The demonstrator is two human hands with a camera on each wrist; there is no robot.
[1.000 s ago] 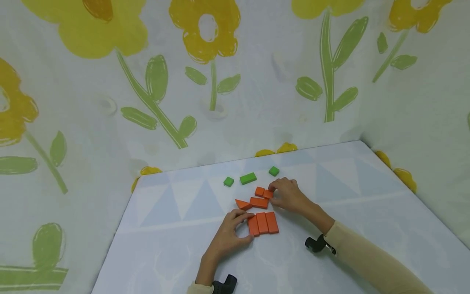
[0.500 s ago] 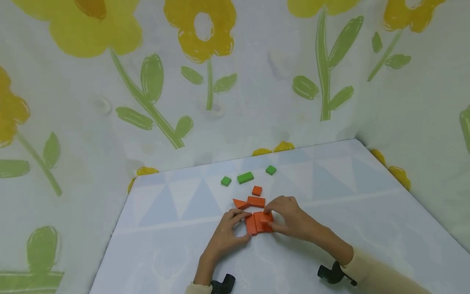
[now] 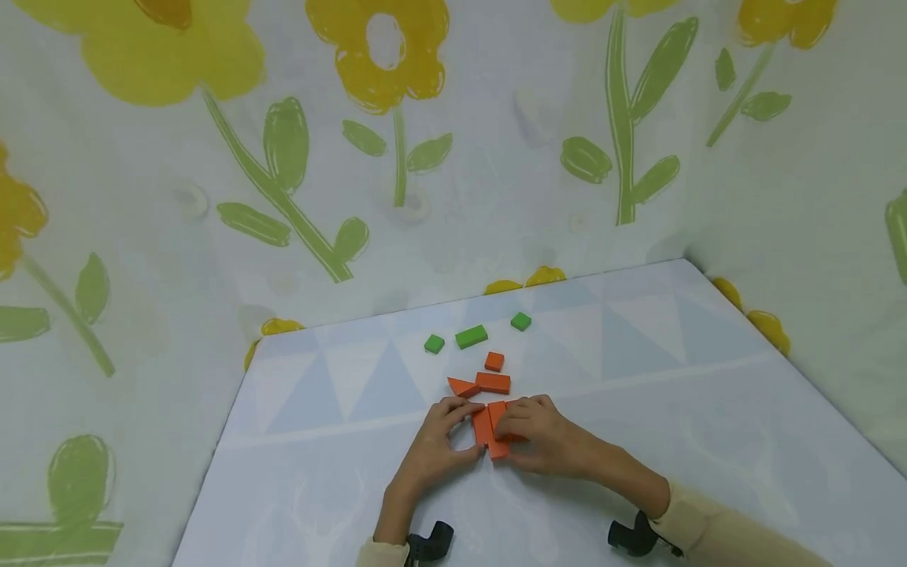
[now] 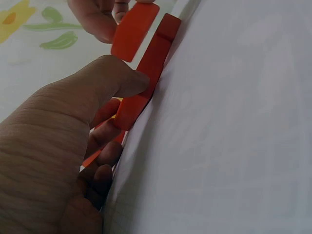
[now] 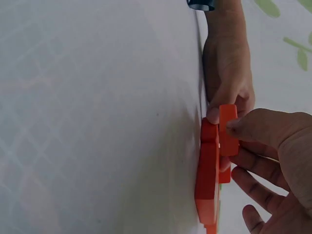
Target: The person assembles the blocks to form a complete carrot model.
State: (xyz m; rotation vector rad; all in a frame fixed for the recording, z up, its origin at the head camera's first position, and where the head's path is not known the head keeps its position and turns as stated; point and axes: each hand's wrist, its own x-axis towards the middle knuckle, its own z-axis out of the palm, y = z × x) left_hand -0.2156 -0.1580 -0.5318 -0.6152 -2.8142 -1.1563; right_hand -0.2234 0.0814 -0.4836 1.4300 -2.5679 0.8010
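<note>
Several flat orange toy blocks lie side by side in a row on the table. My left hand (image 3: 438, 442) is at the row's left side, with thumb and fingers pinching the ends of the leftmost orange block (image 3: 482, 427). My right hand (image 3: 554, 442) is over the row's right part and covers much of it. It pinches a small orange block (image 5: 227, 145) between thumb and fingers. In the left wrist view this held block (image 4: 135, 31) is just above the row; whether it touches the row is unclear.
Beyond the row lie an orange triangular block (image 3: 463, 387), an orange rectangular block (image 3: 493, 383) and an orange cube (image 3: 494, 361). Farther back are a green rectangular block (image 3: 472, 337) and two small green blocks, one left (image 3: 434, 344), one right (image 3: 520, 321). Flowered cloth surrounds the table (image 3: 319, 472).
My right hand has taken the small orange block from beside the orange cube and brought it toward me, over the row. My left hand has stayed at the row's left side.
</note>
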